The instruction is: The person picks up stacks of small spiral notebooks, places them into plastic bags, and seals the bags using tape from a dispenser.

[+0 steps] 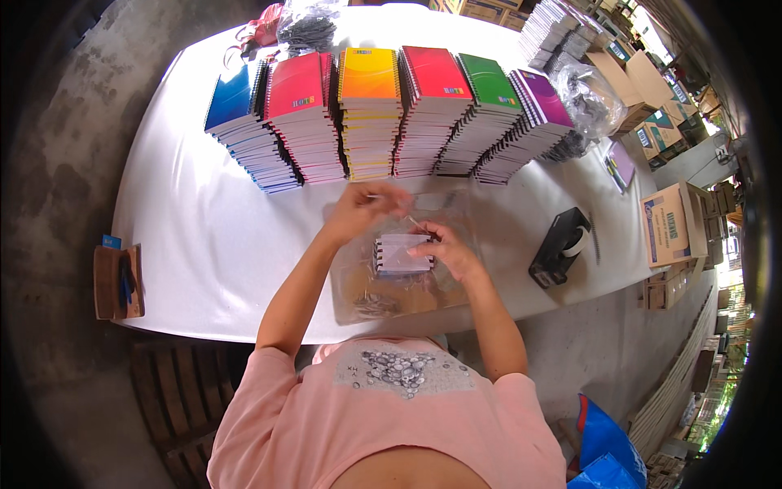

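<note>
A small white block of stacked pads [393,254], with dark marks along its side edges, sits in front of me over a clear plastic tray or sheet [346,281]. My right hand [450,254] is closed at its right side, the thumb across the top and the fingers at the far edge. Just above the block, my left hand [368,210] is bent over to the right; motion smears its fingertips, so its grip is unclear. Between the two hands shows a thin pale strand [414,220], too small to name. Small greyish pieces [375,306] lie on the plastic near me.
Tall stacks of spiral notebooks, including a yellow stack [370,77] and a blue stack [236,98], line the far side of the white table [195,244]. To the right stands a black tape dispenser [554,253]. A brown box [118,281] sits at the left edge.
</note>
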The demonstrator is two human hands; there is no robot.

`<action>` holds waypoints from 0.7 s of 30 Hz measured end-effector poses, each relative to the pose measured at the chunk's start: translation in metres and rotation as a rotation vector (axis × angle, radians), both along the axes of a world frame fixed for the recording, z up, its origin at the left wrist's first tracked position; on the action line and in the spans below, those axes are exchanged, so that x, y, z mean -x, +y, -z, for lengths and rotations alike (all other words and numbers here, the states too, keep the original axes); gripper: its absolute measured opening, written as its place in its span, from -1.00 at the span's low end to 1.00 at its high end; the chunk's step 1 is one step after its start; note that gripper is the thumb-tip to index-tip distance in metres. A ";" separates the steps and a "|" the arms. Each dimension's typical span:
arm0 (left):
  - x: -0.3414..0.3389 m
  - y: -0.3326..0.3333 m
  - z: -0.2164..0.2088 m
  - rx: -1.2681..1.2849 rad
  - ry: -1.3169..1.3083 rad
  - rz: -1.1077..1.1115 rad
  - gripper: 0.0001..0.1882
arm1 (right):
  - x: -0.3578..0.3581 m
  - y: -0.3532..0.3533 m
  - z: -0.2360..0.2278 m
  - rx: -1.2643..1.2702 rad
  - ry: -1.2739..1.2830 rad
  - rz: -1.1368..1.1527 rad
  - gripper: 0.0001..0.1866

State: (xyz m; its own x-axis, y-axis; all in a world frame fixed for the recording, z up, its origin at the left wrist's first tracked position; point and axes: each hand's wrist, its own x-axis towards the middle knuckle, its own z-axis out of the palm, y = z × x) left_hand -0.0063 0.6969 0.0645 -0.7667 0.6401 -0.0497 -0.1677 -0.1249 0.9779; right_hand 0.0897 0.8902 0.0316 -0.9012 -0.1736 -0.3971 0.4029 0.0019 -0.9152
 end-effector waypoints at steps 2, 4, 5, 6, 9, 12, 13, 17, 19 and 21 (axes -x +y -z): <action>-0.019 -0.004 0.008 0.018 0.000 -0.106 -0.72 | 0.000 -0.002 0.002 0.028 0.019 0.030 -0.57; -0.037 -0.012 0.023 0.036 0.001 -0.221 -0.72 | 0.000 -0.004 0.003 0.057 0.038 0.051 -0.61; -0.044 -0.015 0.035 0.169 0.090 -0.124 -0.65 | 0.002 -0.003 0.004 0.003 0.061 0.049 -0.66; -0.049 -0.017 0.037 0.302 0.174 -0.019 -0.57 | 0.000 -0.002 0.005 -0.050 0.077 0.052 -0.71; -0.051 -0.013 0.037 0.321 -0.077 -0.059 -0.67 | -0.001 -0.001 0.001 -0.435 0.423 0.062 -0.71; -0.053 -0.013 0.048 0.253 0.162 -0.156 -0.69 | -0.007 -0.018 -0.011 -0.465 0.562 0.182 -0.80; -0.053 -0.013 0.049 0.210 0.488 -0.200 -0.69 | -0.009 -0.023 -0.020 -0.469 0.559 0.186 -0.80; -0.052 -0.011 0.029 0.422 0.938 -0.211 -0.67 | -0.021 -0.036 -0.033 -0.984 0.672 0.134 -0.88; -0.059 -0.011 0.018 0.605 0.946 -0.177 -0.58 | -0.027 -0.041 -0.034 -1.079 0.735 0.146 -0.89; -0.071 -0.015 -0.012 0.609 0.918 -0.098 -0.52 | -0.033 -0.044 -0.036 -1.339 0.790 0.104 -0.89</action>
